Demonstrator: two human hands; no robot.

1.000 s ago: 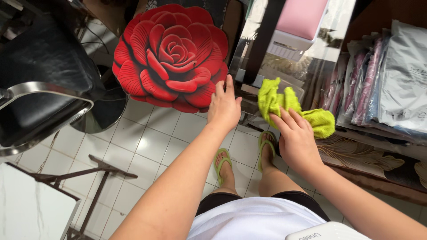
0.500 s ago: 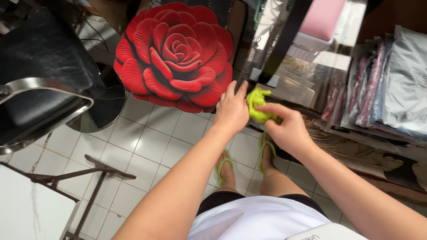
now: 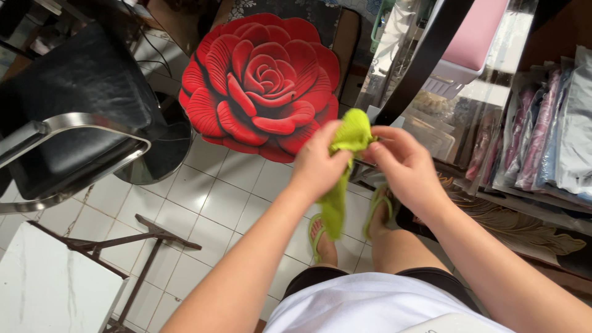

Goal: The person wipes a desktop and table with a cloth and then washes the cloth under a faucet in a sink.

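A lime-green cloth point(image 3: 344, 163) hangs between both my hands at chest height. My left hand point(image 3: 320, 163) pinches its upper part from the left, and a long end dangles below it. My right hand point(image 3: 404, 166) grips the same top bunch from the right. Both hands are close together, almost touching. Under them I see my feet in green sandals point(image 3: 317, 237) on the white tiled floor.
A red rose-shaped mat point(image 3: 262, 83) lies on the floor ahead. A black chair with a chrome armrest point(image 3: 74, 132) stands at the left, a white marble-look tabletop point(image 3: 49, 287) at the lower left. Shelves with packaged fabrics point(image 3: 542, 135) and a pink bin point(image 3: 478, 40) fill the right.
The green cloth was in my right hand alone, my left hand spread open beside it. Both hands have come together and now hold the cloth, raised nearer to me.
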